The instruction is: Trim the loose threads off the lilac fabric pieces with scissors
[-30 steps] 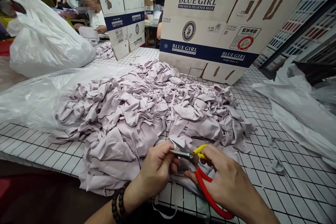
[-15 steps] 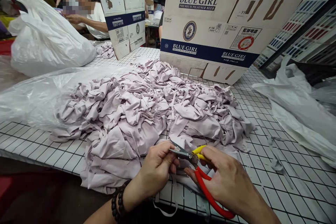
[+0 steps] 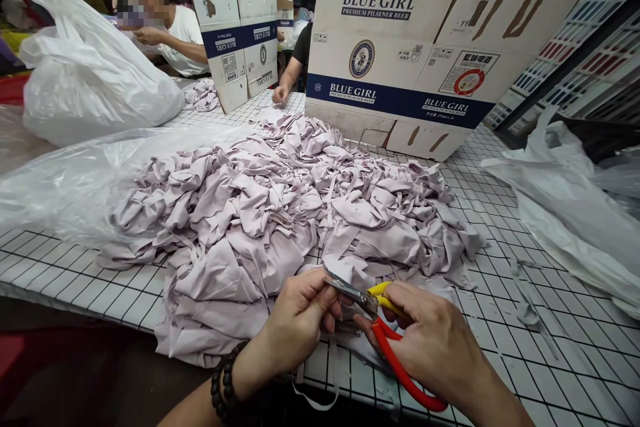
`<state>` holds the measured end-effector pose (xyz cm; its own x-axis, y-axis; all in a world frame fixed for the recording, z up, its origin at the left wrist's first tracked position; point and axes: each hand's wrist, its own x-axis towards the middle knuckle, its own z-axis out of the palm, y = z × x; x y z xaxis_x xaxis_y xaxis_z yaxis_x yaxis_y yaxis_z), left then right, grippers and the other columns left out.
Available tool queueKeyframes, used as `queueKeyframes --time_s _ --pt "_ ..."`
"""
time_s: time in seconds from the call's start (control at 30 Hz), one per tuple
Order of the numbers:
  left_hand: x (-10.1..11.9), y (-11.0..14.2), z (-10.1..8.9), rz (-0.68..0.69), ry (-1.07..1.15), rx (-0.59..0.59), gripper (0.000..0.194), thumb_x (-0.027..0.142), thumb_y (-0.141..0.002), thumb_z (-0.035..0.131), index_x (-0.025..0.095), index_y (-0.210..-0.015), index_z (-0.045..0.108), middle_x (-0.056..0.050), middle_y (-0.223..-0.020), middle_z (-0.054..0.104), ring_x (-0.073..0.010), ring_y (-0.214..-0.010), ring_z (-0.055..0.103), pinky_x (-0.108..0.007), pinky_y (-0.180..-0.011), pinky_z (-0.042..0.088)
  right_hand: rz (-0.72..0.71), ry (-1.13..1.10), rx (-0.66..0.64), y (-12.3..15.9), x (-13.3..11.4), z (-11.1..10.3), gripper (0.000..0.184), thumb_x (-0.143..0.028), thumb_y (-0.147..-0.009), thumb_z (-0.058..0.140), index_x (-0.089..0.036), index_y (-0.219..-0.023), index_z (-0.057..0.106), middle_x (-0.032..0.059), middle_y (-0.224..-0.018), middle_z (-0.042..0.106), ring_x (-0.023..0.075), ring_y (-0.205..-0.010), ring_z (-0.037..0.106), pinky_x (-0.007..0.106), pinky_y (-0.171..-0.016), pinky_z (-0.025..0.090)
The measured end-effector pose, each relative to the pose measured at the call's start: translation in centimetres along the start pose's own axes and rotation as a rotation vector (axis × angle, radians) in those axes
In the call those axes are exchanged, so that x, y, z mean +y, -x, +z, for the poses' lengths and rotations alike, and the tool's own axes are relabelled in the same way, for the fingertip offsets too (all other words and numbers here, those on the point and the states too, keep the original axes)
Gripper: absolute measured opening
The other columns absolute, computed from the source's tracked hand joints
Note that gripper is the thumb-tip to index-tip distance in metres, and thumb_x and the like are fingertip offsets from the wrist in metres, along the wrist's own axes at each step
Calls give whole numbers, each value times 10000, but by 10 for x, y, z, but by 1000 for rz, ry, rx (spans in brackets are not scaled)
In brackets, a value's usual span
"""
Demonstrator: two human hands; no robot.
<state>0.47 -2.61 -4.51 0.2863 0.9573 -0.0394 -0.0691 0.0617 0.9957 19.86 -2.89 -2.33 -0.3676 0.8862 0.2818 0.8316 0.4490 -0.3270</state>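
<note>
My right hand (image 3: 433, 337) grips a pair of scissors (image 3: 407, 377) with one red and one yellow handle. Their blades point left and lie nearly together at the fingertips of my left hand (image 3: 303, 317). That hand is closed in a pinch on pale lilac fabric, mostly hidden by the fingers. A thin fabric strip (image 3: 334, 373) dangles in a loop below it, over the table edge. Beyond both hands spreads a big crumpled heap of pale lilac fabric pieces (image 3: 240, 267).
Two Blue Girl cartons, a large one (image 3: 385, 33) and a narrower one (image 3: 240, 40), stand behind the heap on the grid-patterned table (image 3: 50, 267). White plastic bags lie left (image 3: 100, 87) and right (image 3: 565, 207). Grey scraps (image 3: 527, 313) lie right. A co-worker (image 3: 185, 40) sits back left; another person's hand (image 3: 281, 95) shows between the cartons.
The scissor blades have closed from slightly apart to nearly together at my left fingertips. Another person's arm and hand have appeared between the cartons.
</note>
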Motion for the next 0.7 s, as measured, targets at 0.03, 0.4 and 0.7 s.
queueKeyframes --time_s 0.03,0.4,0.7 --pt "0 0 0 -1 17 -7 361 416 -919 503 140 -695 560 -1 -592 518 -79 -480 469 -199 -480 370 -9 -3 13 0 1 1 352 -423 -763 680 -227 -610 431 -58 -535 437 94 -440 406 214 -423 305" --pt "1 0 -2 -75 116 -58 476 574 -857 562 110 -771 630 -1 -595 539 -63 -454 465 -179 -444 355 -64 -138 66 0 5 3 359 -366 -755 695 -207 -578 427 -58 -516 410 85 -452 370 215 -444 275" --pt "3 -5 -2 -111 251 -32 464 583 -797 639 121 -754 621 27 -558 509 -58 -432 441 -180 -440 347 511 -779 -223 6 28 31 375 -426 -695 775 -216 -923 563 -46 -737 526 105 -556 460 236 -528 409"
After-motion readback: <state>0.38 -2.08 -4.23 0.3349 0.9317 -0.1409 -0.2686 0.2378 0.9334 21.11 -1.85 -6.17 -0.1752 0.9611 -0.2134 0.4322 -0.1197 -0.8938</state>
